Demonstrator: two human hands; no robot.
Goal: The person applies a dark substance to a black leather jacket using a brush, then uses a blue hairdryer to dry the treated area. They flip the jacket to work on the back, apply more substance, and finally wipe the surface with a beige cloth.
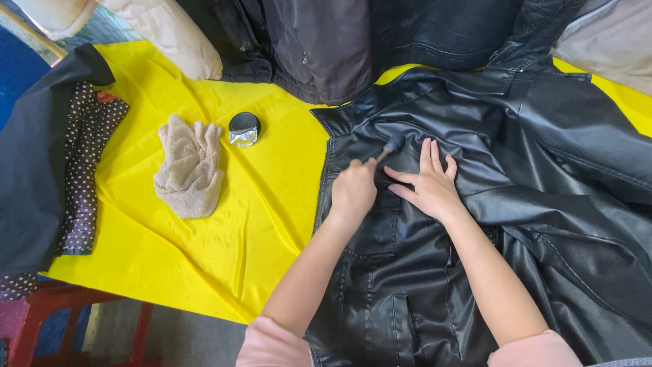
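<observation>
While left hand (352,191) grips brush (390,146), open tin (244,128), contents perhaps polish.

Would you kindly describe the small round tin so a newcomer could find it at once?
Start at the yellow cloth covering the table. Left of the black leather jacket, beside the crumpled beige towel, sits the small round tin: black-rimmed, shiny inside, the only round thing there.
</observation>
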